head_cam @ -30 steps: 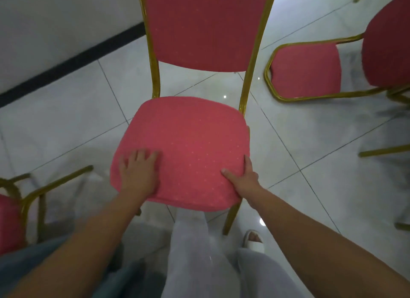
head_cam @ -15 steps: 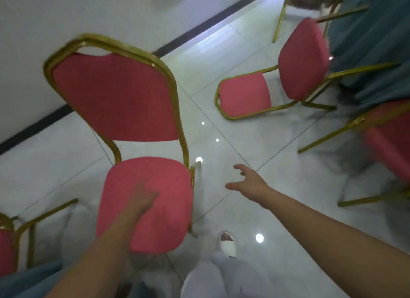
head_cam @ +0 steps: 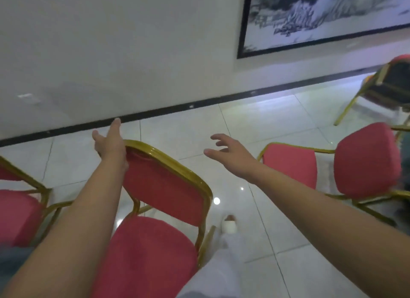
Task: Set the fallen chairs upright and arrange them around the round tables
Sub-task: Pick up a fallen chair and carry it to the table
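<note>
Left hand [head_cam: 109, 140] flat, fingers straight, gripping nothing, wrist over the top rail of the upright red chair [head_cam: 164, 186]. Right hand [head_cam: 230, 152] spread wide, empty too, 1 tipped red chair [head_cam: 366, 162] on the floor [head_cam: 255, 124] to its right.

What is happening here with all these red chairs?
A person is arranging red chairs with gold frames. The left hand, fingers straight, lies against the top of an upright chair right in front. The right hand is open in the air, holding nothing. To the right, another chair lies tipped over on the floor.
</note>
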Motion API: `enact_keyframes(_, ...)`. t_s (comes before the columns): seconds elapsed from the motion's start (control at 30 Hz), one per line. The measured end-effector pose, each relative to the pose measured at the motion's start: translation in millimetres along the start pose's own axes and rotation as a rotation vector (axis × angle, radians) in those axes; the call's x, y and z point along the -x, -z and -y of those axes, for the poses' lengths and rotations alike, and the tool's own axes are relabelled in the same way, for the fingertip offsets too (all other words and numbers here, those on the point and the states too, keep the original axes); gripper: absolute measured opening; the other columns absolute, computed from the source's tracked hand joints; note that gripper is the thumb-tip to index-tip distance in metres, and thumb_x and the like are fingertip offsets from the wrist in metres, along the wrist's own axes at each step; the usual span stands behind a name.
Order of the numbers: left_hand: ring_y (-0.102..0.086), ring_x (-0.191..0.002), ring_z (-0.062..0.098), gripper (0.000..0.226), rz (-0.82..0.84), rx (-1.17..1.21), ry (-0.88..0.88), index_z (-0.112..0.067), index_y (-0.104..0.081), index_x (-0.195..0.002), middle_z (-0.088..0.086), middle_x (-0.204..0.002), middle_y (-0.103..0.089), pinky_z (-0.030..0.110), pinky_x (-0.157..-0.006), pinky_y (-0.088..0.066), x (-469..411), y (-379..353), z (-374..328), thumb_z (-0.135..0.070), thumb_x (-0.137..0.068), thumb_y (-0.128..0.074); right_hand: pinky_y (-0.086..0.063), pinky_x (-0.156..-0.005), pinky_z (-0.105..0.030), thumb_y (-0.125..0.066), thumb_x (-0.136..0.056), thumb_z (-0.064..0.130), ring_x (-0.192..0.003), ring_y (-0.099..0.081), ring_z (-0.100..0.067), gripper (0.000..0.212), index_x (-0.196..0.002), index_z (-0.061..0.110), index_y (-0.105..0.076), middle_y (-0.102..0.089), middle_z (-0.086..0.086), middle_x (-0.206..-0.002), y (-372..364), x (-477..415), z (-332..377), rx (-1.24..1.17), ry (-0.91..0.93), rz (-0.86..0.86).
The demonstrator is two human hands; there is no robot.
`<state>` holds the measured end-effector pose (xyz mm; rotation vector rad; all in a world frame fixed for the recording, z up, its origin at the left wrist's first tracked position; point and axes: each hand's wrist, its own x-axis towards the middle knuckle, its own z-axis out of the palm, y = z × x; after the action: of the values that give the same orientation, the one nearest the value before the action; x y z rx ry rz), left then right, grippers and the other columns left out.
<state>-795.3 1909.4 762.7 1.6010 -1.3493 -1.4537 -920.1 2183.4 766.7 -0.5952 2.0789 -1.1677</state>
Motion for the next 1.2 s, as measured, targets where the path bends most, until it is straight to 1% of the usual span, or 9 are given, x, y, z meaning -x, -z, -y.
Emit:
enact_keyframes(0.17,-0.031,-0.14,0.033,0.084,-0.057,-0.38,0.015,-0.026,-0.021,-0.155,0.004,-0.162,-0.01,0.05,-0.107,-0.042,-32.9,-22.5,9.5,-0.022,-0.082,-0.062,-0.046,-0.087,-0.029,-0.064,-0.088,0.054,-0.112,-0.053,-0.015,0.058,-0.138,0.033,-0.047,-0.051,0.003,-0.135,-18.9,-108.6,71.4,0.188,0.083,0.332)
enact_keyframes(0.43,-0.009,-0.15,0.025,0.083,-0.017,-0.57,0.035,-0.031,-0.016,-0.155,0.002,-0.163,-0.003,0.043,-0.118,-0.026,-27.3,-33.8,-3.7,-0.013,-0.085,-0.056,-0.044,-0.076,-0.023,-0.059,-0.093,0.05,-0.107,-0.058,-0.015,0.046,-0.132,0.026,-0.055,-0.059,0.001,-0.128,-75.4,-209.1,138.0,0.423,0.165,0.757)
enact_keyframes(0.63,-0.002,-0.151,0.017,0.087,0.018,-0.426,0.068,-0.034,-0.013,-0.156,-0.008,-0.163,0.011,0.038,-0.117,-0.03,-18.2,-13.4,2.5,-0.005,-0.085,-0.053,-0.051,-0.074,-0.026,-0.058,-0.092,0.053,-0.096,-0.064,-0.013,0.036,-0.117,0.028,-0.063,-0.063,0.005,-0.116,-140.7,-259.3,181.0,0.521,0.262,0.997)
enact_keyframes(0.73,-0.013,-0.15,0.018,0.093,-0.048,-0.267,0.126,-0.036,-0.006,-0.157,-0.011,-0.161,0.019,0.027,-0.103,-0.039,-12.3,-14.7,-1.9,-0.005,-0.086,-0.057,-0.053,-0.083,-0.033,-0.057,-0.093,0.052,-0.096,-0.066,-0.015,0.026,-0.106,0.031,-0.066,-0.065,0.006,-0.11,-167.5,-263.6,198.1,0.539,0.329,1.149)
enact_keyframes(0.87,-0.052,-0.119,0.012,0.09,-0.267,0.061,0.244,-0.034,-0.014,-0.155,-0.008,-0.147,-0.034,0.024,-0.086,-0.052,16.7,-22.8,-10.1,-0.017,-0.086,-0.07,-0.049,-0.08,-0.025,-0.06,-0.093,0.048,-0.104,-0.063,-0.014,0.026,-0.111,0.03,-0.065,-0.064,0.006,-0.112,-179.9,-259.7,208.6,0.624,0.497,1.406)
enact_keyframes(0.93,-0.058,-0.102,0.003,0.091,-0.283,0.235,0.253,-0.04,-0.02,-0.152,-0.018,-0.126,-0.045,0.014,-0.068,-0.053,47.1,-33.1,-7.3,-0.019,-0.083,-0.075,-0.046,-0.091,-0.028,-0.064,-0.088,0.055,-0.115,-0.056,-0.012,0.045,-0.126,0.031,-0.06,-0.058,0.009,-0.123,-177.6,-257.9,207.9,0.697,0.658,1.537)
enact_keyframes(1.0,-0.054,-0.107,-0.002,0.093,-0.188,0.145,0.274,-0.063,-0.021,-0.141,-0.026,-0.125,-0.044,0.013,-0.075,-0.049,83.3,-40.5,2.2,-0.032,-0.076,-0.08,-0.035,-0.105,-0.035,-0.064,-0.077,0.072,-0.132,-0.04,-0.014,0.067,-0.136,0.044,-0.049,-0.046,0.011,-0.137,-175.4,-254.0,205.7,0.888,0.933,1.688)
enact_keyframes(1.1,-0.05,-0.109,0.005,0.101,-0.165,-0.123,0.431,-0.064,-0.008,-0.139,-0.025,-0.118,-0.042,0.02,-0.085,-0.045,135.5,-63.4,23.8,-0.033,-0.074,-0.078,-0.011,-0.116,-0.052,-0.055,-0.064,0.086,-0.147,-0.013,-0.017,0.091,-0.144,0.052,-0.031,-0.026,0.011,-0.157,-179.6,-244.4,195.2,1.23,1.499,1.753)
enact_keyframes(1.2,-0.054,-0.08,0.005,0.086,-0.354,-0.206,0.471,-0.063,-0.017,-0.134,-0.022,-0.092,-0.049,0.015,-0.061,-0.044,165.4,-92.7,33.1,-0.02,-0.078,-0.066,-0.019,-0.11,-0.049,-0.06,-0.074,0.071,-0.132,-0.04,-0.02,0.062,-0.13,0.045,-0.051,-0.053,0.011,-0.132,-189.6,-224.2,183.8,1.252,1.835,1.671)
